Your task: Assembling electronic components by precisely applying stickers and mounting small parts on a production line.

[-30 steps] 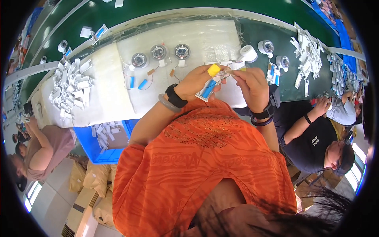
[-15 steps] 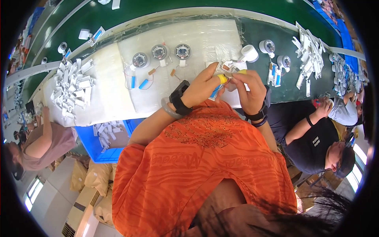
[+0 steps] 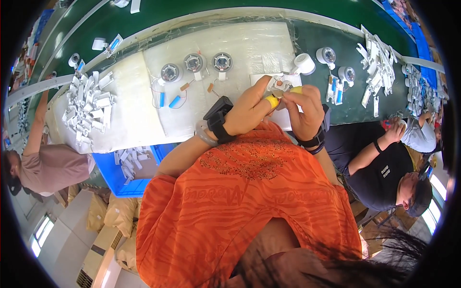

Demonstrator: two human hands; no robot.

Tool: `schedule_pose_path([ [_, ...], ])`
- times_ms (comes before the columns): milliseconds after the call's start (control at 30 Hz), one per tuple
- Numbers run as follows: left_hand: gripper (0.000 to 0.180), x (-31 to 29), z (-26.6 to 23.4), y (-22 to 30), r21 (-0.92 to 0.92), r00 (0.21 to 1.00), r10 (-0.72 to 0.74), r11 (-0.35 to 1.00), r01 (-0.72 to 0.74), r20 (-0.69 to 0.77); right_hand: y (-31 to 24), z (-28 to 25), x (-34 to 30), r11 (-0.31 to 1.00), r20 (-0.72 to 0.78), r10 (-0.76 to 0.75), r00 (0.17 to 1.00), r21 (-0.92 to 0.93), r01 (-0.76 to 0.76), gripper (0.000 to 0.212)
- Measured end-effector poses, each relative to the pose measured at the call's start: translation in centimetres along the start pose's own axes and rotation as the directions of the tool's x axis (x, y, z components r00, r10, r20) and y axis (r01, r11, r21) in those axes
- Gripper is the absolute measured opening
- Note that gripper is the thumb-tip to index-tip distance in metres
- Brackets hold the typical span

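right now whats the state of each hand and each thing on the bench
left hand: raised, pinching the small white part
right hand: raised, gripping the same part
small white part: held between both hands
three round units: flat on the white sheet
blue bin: open, white pieces inside

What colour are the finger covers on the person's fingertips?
Yellow. The finger cover on the left hand shows best in the head view; another sits on the right hand.
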State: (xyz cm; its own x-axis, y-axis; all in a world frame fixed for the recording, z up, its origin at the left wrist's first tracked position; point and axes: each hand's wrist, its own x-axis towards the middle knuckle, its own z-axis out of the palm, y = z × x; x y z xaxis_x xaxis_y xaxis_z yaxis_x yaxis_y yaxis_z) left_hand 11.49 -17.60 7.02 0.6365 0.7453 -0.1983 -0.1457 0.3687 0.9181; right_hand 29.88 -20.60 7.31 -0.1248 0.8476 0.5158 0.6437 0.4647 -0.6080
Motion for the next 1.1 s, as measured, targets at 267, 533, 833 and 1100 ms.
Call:
schedule_pose_path([
  [267, 0.035, 0.0, 0.0, -0.3, 0.123, 0.996, 0.084, 0.989, -0.08, -0.025, 0.7, 0.1, -0.1, 1.0, 0.015, -0.023, 1.0, 0.012, 0.023, 0.026],
  [533, 0.039, 0.2, 0.0, -0.5, 0.296, 0.948, 0.314, 0.911, -0.287, -0.045, 0.3, 0.6, 0.0, 1.0, -0.005, 0.024, 1.0, 0.013, -0.024, 0.024],
  [833, 0.031, 0.1, 0.6, -1.2, 0.266, 0.973, 0.194, 0.951, -0.155, -0.128, 1.0, 0.7, 0.2, 0.999, 0.004, -0.019, 1.0, 0.028, 0.019, 0.023],
  [1100, 0.026, 0.3, 0.2, -0.8, 0.397, 0.962, 0.225, 0.906, -0.148, -0.155, 0.6, 1.4, 0.1, 1.0, 0.001, -0.004, 1.0, 0.022, 0.004, 0.023],
])
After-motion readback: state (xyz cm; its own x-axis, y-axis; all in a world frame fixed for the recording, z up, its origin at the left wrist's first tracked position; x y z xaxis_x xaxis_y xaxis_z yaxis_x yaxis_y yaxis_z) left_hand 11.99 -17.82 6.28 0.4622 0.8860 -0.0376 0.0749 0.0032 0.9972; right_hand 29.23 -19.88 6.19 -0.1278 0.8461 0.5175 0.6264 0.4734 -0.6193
